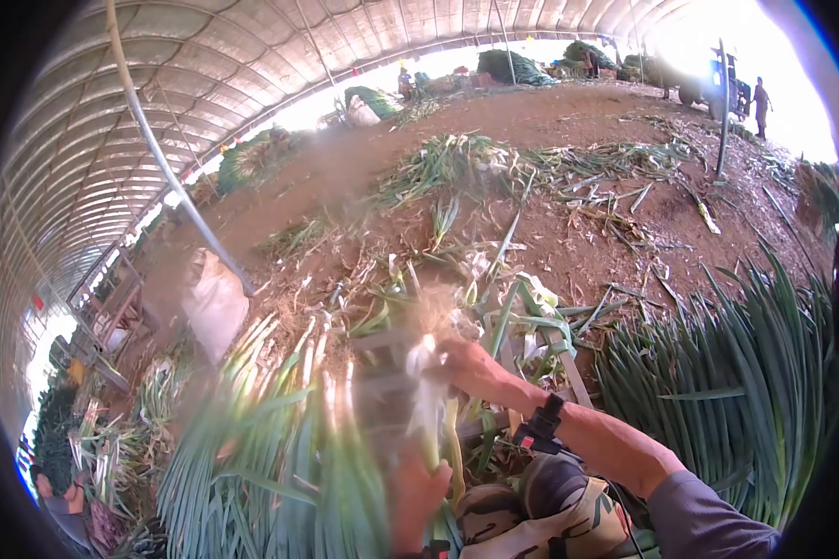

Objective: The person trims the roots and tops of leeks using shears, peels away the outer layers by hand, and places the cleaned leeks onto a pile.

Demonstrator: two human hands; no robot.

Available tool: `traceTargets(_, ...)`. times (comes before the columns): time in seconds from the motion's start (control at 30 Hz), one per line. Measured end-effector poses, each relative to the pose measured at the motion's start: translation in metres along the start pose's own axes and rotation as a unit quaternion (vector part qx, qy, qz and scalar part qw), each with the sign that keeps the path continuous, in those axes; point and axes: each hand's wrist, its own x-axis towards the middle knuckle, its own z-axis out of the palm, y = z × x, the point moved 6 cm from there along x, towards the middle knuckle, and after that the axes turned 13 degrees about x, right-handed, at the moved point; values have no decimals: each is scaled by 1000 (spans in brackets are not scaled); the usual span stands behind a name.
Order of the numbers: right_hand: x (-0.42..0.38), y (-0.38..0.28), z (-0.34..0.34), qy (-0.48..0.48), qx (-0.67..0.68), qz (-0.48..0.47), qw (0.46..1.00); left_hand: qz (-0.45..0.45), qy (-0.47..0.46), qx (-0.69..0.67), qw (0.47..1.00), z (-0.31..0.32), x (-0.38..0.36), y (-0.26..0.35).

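A large green onion (pixel 426 396) stands upright in front of me, its white stem topped by a tuft of pale roots. My left hand (pixel 421 489) is closed around its lower, greener part. Near the root end, my right hand (pixel 464 365) is closed at the white stem; its fingertips are partly smeared by motion. Left of my hands lies a thick row of green onions (pixel 270 447), roots pointing away from me. Just beyond my right hand is a frame wrapped with green tape (pixel 552 323).
Dark green onion tops (pixel 727 382) are heaped at my right. A pale sack (pixel 214 303) stands beside a metal pole (pixel 172 177). Leaf scraps (pixel 466 163) litter the dirt floor. Another person (pixel 63 503) is at the lower left; one more (pixel 762 107) stands far off by a vehicle.
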Motion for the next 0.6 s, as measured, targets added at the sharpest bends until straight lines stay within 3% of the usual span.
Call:
traceTargets(0.1,-8,-13,5,-40,-78,17,996,-6,-7,-1,1000,-3,-2,5)
traceTargets(0.17,3,-3,3,-73,-80,-83,991,-59,-53,-18,997,-7,-8,8)
traceTargets(0.2,12,5,-1,-87,-79,-132,984,-50,-34,-8,998,-4,-9,3)
traceTargets(0.3,36,-18,-36,66,-274,-387,878,-13,24,19,999,9,-25,-23)
traceTargets(0.33,36,-37,-58,144,-246,-168,944,7,43,27,999,8,-35,-29)
traceTargets(0.37,31,-53,-75,171,-172,-156,957,28,63,36,997,4,-40,-33)
traceTargets(0.43,21,-84,-107,230,-12,-146,962,-31,39,-14,999,-7,-53,-43)
traceTargets(0.47,24,-82,-108,188,-87,-283,937,-62,26,-39,997,-11,-61,-49)
traceTargets(0.53,5,-63,-79,61,-169,-225,958,-106,10,-99,989,-18,-68,-60)
traceTargets(0.6,-7,-27,-38,-82,-95,-188,974,-137,-9,-171,976,-35,-63,-53)
